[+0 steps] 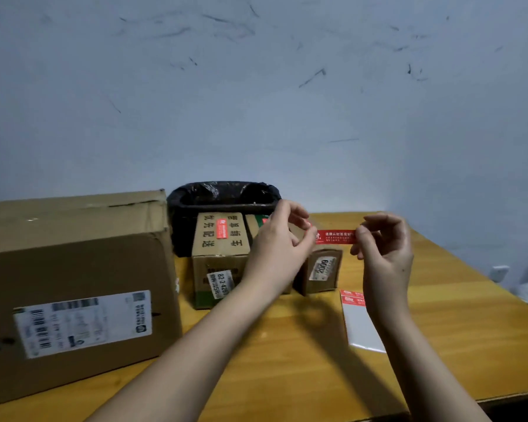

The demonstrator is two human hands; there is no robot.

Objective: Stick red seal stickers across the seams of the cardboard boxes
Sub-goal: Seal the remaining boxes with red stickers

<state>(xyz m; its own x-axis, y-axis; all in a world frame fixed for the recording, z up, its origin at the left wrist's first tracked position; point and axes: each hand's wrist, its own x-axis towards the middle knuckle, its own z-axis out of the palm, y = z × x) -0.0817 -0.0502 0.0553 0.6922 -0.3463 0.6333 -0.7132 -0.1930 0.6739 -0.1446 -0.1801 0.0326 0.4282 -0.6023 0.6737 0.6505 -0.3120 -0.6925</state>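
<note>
At the far left of the frame a large cardboard box [73, 284] stands on the wooden table [439, 345], its near face carrying a white shipping label [83, 322]. Just right of it, at centre, a black bin lined with a plastic bag [223, 202] sits against the wall, and in front of the bin stands a smaller box [218, 257] printed with dark characters; a red seal [222, 229] already lies across the seam on its top. The left hand [282, 242] is raised in front of the boxes at centre frame, thumb and forefinger curled together and pinching the left end of a red seal sticker [336, 236]. The sticker is stretched level in the air between the two hands, above the table and touching no box. The left hand and forearm hide much of the box behind them; only a strip of its top shows. Below the sticker a small brown box [320, 271] with a pale label on its front stands on the table. The right hand [384, 248], right of centre, pinches the sticker's right end with curled fingers. Under that wrist a white backing sheet [360, 322] lies flat on the table, with a couple of red stickers left at its upper end. The two hands are apart, joined only by the sticker.
</note>
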